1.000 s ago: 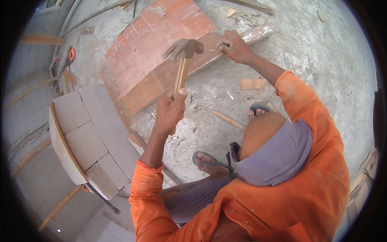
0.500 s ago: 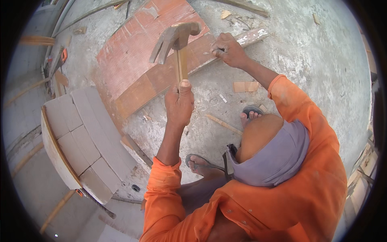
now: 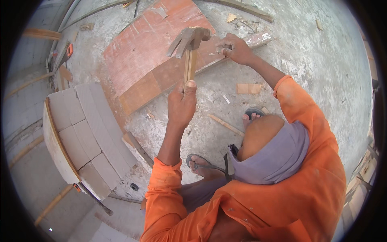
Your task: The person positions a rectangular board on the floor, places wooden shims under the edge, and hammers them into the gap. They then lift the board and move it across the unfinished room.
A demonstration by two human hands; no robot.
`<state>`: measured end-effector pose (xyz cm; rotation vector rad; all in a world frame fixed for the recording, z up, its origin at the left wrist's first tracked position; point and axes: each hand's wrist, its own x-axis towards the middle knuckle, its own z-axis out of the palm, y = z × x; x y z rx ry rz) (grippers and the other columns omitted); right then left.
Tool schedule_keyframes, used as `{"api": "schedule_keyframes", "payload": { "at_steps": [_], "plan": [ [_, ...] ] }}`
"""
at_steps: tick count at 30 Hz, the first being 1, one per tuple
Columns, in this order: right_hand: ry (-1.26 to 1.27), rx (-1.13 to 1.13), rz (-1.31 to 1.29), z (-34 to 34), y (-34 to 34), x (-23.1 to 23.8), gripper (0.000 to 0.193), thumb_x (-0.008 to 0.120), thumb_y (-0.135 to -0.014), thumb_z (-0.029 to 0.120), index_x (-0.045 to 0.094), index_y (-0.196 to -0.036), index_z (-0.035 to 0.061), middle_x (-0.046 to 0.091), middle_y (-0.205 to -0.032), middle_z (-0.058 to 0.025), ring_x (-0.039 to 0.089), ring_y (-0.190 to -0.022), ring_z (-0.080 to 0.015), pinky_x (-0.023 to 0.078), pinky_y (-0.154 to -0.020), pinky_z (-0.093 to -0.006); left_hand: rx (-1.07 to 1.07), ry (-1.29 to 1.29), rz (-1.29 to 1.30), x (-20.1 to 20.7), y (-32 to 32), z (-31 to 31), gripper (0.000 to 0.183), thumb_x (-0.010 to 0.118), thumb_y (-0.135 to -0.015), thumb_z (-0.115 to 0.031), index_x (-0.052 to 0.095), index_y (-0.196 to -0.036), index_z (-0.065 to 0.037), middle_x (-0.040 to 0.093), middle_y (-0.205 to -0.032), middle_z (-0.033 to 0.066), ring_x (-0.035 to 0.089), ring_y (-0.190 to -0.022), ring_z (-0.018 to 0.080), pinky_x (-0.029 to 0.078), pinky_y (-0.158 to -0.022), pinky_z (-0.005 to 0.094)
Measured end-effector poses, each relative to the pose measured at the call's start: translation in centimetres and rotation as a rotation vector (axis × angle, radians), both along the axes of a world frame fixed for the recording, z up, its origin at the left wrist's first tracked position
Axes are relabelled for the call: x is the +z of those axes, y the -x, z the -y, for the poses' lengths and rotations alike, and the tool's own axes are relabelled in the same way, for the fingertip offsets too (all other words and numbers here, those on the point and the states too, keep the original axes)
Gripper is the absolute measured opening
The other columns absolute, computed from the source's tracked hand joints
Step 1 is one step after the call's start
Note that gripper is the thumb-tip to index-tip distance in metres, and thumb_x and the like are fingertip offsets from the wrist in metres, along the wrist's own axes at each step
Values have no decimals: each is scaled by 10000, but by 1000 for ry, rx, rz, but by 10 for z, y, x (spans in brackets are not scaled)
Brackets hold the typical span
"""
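Note:
My left hand (image 3: 182,105) is wrapped round the wooden handle of a claw hammer (image 3: 190,66), with its thumb along the handle. The rusty metal head is raised, and its claw points left. Over the far part of a long brown plank (image 3: 139,94), my right hand (image 3: 237,49) is closed in a pinch. Whatever lies between those fingers is too small to make out. The plank rests along the near edge of a reddish plywood sheet (image 3: 141,54) on the floor. From this view the hammer head covers part of both boards.
Grey blocks (image 3: 86,137) are stacked at the left beside a curved board (image 3: 56,137). An orange-handled saw (image 3: 69,50) lies farther back. A small wood offcut (image 3: 249,88) and a thin stick (image 3: 225,124) lie near my sandalled feet. A long timber (image 3: 242,9) lies at the back.
The whole view has shifted slightly. The hammer has moved a little right and nearer my right hand, still raised. My right hand keeps its pinch over the plank.

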<state>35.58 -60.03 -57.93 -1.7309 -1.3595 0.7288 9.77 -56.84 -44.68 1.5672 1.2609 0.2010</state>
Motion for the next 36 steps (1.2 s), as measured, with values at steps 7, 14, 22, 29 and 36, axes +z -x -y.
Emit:
{"api": "schedule_keyframes", "payload": {
  "at_steps": [7, 14, 22, 29, 36],
  "plan": [
    [185, -416, 252, -66, -24, -15, 444, 486, -842, 287, 514, -1203, 30, 484, -1153, -218, 537, -1057, -348, 434, -879, -443, 78, -13, 367, 32, -20, 15, 540, 445, -907, -548, 536, -812, -24, 472, -582, 13, 449, -503, 86, 356, -440, 257],
    [419, -68, 142, -83, 2, 22, 440, 444, -889, 333, 468, -1105, -50, 538, -1138, -281, 584, -995, -378, 461, -827, -465, -169, -149, -123, -30, -13, 11, 579, 403, -920, -551, 528, -795, 0, 493, -582, 60, 496, -535, 151, 380, -491, 308],
    [431, -118, 256, -77, 0, 1, 420, 409, -931, 326, 466, -1134, -37, 630, -958, -228, 609, -910, -371, 460, -798, -453, 66, -185, 701, 24, -25, 8, 555, 400, -925, -536, 514, -744, -24, 471, -577, 2, 423, -488, 84, 333, -438, 228],
    [391, -9, 352, -78, 5, 28, 437, 396, -926, 335, 499, -1136, -34, 613, -1053, -221, 590, -993, -357, 456, -826, -451, 14, 179, -50, -47, -9, 5, 562, 443, -898, -568, 525, -791, -22, 482, -584, 6, 436, -485, 89, 348, -422, 239],
    [394, -107, 259, -81, -4, -4, 444, 399, -923, 338, 488, -1154, -31, 616, -1036, -231, 595, -977, -356, 449, -838, -451, 121, -190, 809, 12, -28, 9, 535, 432, -921, -523, 511, -775, -15, 489, -590, 45, 463, -484, 102, 351, -420, 227]
  ]
}}
